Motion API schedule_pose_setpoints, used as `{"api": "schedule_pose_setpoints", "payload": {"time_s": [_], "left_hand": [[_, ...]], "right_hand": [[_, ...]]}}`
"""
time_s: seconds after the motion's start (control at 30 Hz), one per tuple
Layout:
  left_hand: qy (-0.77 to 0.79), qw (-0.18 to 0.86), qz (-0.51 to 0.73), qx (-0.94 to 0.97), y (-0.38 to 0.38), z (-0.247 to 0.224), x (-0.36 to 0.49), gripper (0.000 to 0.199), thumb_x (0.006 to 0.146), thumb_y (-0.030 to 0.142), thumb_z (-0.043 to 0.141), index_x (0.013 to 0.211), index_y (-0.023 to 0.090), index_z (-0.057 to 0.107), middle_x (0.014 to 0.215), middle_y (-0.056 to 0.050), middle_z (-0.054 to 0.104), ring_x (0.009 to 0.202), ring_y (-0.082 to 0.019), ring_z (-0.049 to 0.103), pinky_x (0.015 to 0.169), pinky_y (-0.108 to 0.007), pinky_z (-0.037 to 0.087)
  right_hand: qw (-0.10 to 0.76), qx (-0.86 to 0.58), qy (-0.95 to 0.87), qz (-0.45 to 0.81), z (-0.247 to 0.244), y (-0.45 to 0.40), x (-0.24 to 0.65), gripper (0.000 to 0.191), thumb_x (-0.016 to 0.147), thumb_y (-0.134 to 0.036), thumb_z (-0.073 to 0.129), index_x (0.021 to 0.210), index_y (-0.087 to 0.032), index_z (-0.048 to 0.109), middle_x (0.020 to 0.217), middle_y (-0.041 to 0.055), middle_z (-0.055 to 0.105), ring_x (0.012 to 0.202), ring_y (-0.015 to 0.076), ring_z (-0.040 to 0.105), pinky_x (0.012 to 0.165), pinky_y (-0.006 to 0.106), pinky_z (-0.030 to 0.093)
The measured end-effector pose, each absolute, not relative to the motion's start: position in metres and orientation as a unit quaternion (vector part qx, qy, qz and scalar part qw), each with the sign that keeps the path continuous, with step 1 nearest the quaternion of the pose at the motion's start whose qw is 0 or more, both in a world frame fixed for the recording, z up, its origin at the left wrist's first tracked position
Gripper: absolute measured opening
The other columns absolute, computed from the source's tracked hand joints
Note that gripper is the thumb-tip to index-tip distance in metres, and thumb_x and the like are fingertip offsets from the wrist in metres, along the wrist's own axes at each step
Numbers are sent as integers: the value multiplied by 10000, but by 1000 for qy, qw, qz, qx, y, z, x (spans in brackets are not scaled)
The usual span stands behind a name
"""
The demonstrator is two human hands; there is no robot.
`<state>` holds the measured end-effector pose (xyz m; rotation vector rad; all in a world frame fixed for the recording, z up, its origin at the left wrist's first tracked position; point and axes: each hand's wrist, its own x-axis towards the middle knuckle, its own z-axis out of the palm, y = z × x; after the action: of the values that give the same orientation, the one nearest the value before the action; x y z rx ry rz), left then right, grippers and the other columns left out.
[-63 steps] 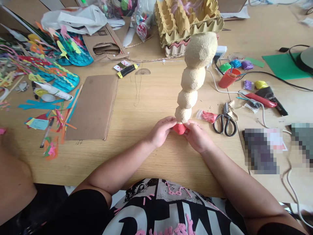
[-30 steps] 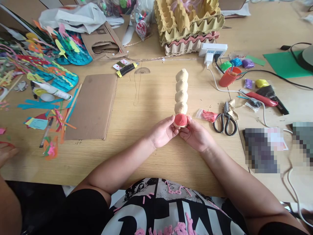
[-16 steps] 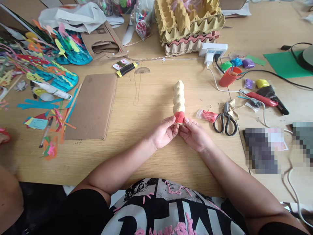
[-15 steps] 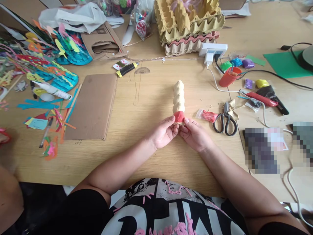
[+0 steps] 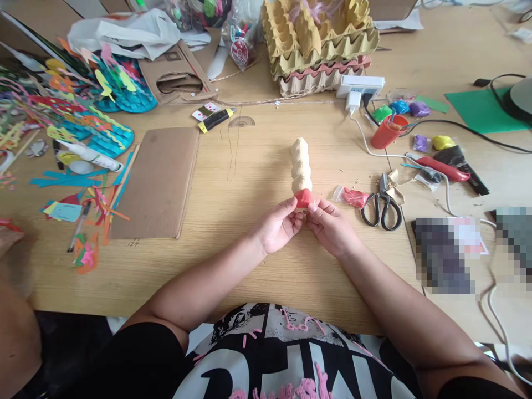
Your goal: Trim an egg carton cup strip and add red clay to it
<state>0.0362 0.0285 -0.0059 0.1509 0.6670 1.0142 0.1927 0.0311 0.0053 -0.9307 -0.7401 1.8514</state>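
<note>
Between my hands is a strip of egg carton cups (image 5: 300, 160), cream-coloured and bumpy, pointing away from me. Red clay (image 5: 303, 198) covers its nearest bump. My left hand (image 5: 279, 224) grips that end from the left, thumb on the edge of the red. From the right, my right hand (image 5: 332, 224) pinches the same end, with its thumb and forefinger at the clay's edge. The lower rim of the strip is partly hidden by my fingers. To the right lie a small bag of red clay (image 5: 354, 197) and black-handled scissors (image 5: 383, 205).
A cardboard sheet (image 5: 155, 183) and paper strips (image 5: 68, 178) lie left. Stacked egg trays (image 5: 320, 50) stand at the back by a power strip (image 5: 362, 86). A red cup (image 5: 389, 132) and a white cable (image 5: 449, 194) are right. Another person's hand (image 5: 9, 238) shows at far left.
My right thumb and fingers have shifted slightly along the clay's right edge. The strip has tipped slightly to the left. At far left, more of the other person's hand shows.
</note>
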Motion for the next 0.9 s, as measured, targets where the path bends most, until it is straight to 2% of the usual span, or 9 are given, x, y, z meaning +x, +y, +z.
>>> {"api": "schedule_pose_setpoints", "payload": {"time_s": [0.17,0.37,0.5,0.63,0.77,0.9], "left_hand": [[318,815,475,92,28,-6,36,285,792,324,953,976,184,787,862,16,741,695,-51,616,653,-167,512],[330,806,476,121,26,-7,38,351,752,395,978,965,190,789,819,29,691,722,-65,587,649,-185,477],[333,808,469,130,24,-8,39,393,713,417,999,952,185,790,830,24,677,746,-73,573,666,-196,464],[346,802,467,138,24,-9,39,387,746,427,978,969,178,782,860,10,685,770,-86,576,698,-217,465],[346,798,469,152,23,-8,39,384,754,438,969,960,182,771,858,15,667,776,-92,569,711,-224,461],[334,796,476,171,23,-6,39,416,747,479,965,984,194,775,898,6,680,812,-107,585,754,-241,475]], "right_hand": [[454,-383,-323,737,7,31,193,405,673,-515,1016,801,-234,754,810,-8,733,743,136,611,752,295,527],[452,-415,-355,706,4,30,193,428,679,-535,999,819,-225,739,814,5,737,789,161,641,784,309,532],[464,-455,-392,651,3,29,193,416,684,-516,993,790,-219,721,771,5,727,756,169,625,733,311,513],[446,-457,-422,643,5,29,195,416,711,-540,971,832,-221,731,797,14,728,765,178,618,719,317,500],[447,-471,-436,624,6,30,196,423,731,-555,954,780,-224,695,735,-1,684,719,168,580,672,313,465],[452,-460,-430,632,5,29,195,411,723,-533,966,809,-228,706,766,0,692,750,175,594,708,322,483]]}}
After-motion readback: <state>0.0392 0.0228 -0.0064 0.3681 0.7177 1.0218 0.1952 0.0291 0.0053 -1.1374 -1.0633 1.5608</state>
